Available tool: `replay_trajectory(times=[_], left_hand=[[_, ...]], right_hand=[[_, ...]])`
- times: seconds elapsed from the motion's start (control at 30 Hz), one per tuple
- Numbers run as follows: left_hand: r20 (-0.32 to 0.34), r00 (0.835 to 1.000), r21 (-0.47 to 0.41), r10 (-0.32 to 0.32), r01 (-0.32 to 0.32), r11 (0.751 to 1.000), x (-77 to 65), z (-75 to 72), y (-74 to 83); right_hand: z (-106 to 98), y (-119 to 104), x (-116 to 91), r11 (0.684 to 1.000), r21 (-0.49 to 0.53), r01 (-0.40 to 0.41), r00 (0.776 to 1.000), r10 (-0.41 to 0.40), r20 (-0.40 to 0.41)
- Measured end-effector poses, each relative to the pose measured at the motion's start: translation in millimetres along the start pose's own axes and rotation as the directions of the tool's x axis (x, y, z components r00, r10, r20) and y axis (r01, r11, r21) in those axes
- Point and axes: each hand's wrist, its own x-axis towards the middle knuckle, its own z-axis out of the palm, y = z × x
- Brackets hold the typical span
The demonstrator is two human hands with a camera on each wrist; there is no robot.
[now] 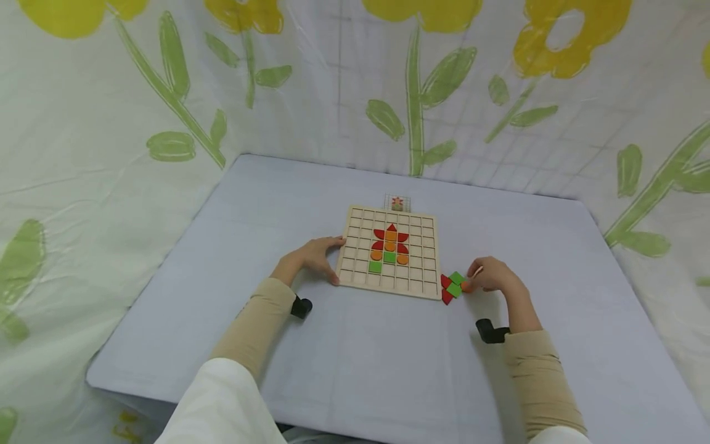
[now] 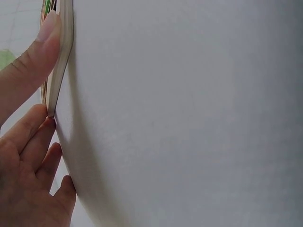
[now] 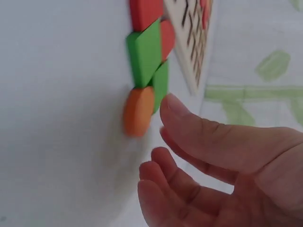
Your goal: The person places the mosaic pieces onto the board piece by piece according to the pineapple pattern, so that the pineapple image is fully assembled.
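Observation:
A wooden grid board [image 1: 410, 285] lies on the table with a pattern of red, orange and green pieces: a red triangle [image 1: 391, 227] on top, red petal shapes, an orange square [image 1: 391, 235], orange discs and green squares [image 1: 375, 267]. My left hand [image 1: 316, 254] touches the board's left side, thumb at the near corner, fingers spread along the edge. Off the board's near right corner, loose red and green pieces [image 3: 146, 54] lie bunched with an orange disc [image 3: 138, 112]. My right hand [image 1: 492, 274] hovers right beside that disc, fingers loosely bent with nothing between them.
Against the board's far edge is a small pattern card [image 1: 407, 205] showing a similar figure. A pale cloth covers the table [image 1: 377, 364]. Behind it hangs a curtain [image 1: 327, 92] printed with yellow flowers. Black wrist camera mounts [image 1: 491, 332] sit under both forearms.

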Motion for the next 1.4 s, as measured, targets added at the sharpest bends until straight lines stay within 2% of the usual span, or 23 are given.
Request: replay_trajectory(times=[0.07, 0.13, 0.33, 0.47, 0.63, 0.73, 0.93, 1.23, 1.4], left_hand=[[0.0, 1.0, -0.001, -0.001, 0.001, 1.0, 0.0, -0.7, 0.4], [-0.002, 1.0, -0.006, -0.002, 0.002, 1.0, -0.1, -1.5, 0.8], [0.003, 1.0, -0.023, -0.014, 0.014, 1.0, -2.2, -2.1, 1.9], [0.003, 1.0, -0.02, -0.011, 0.011, 1.0, -2.5, -2.0, 2.1], [-0.006, 1.0, -0.017, -0.008, 0.008, 1.0, -2.3, -2.7, 2.3], [-0.005, 1.0, -0.007, -0.013, 0.013, 1.0, -2.7, -1.4, 1.8], [-0.014, 1.0, -0.009, -0.013, 0.013, 1.0, -3.5, -1.3, 2.6], [-0.012, 1.0, -0.026, -0.015, 0.014, 1.0, -2.2, -1.7, 2.5], [-0.012, 1.0, -0.014, -0.01, 0.01, 1.0, -3.1, -0.8, 2.6]], right_hand=[[-0.6, 7.3, -2.2, 1.0, -0.007, -0.001, 1.0, 0.002, 0.031], [1.9, 12.4, -2.1, 1.0, -0.025, 0.017, 0.999, -0.016, 0.03], [10.4, 16.4, -1.0, 0.997, -0.059, 0.048, 0.998, -0.05, -0.038], [6.9, 14.1, -3.8, 0.996, -0.067, 0.061, 0.995, -0.066, -0.073], [2.3, 9.5, -3.6, 0.996, -0.021, 0.088, 0.984, -0.09, -0.155], [7.0, 1.7, 0.6, 0.994, 0.0, 0.109, 0.978, -0.107, -0.18], [19.0, -25.5, 12.6, 0.976, -0.009, 0.22, 0.959, -0.218, -0.184], [47.3, -67.3, 31.5, 0.935, -0.003, 0.353, 0.93, -0.352, -0.104], [62.1, -82.5, 41.1, 0.929, 0.018, 0.369, 0.928, -0.367, -0.06]])
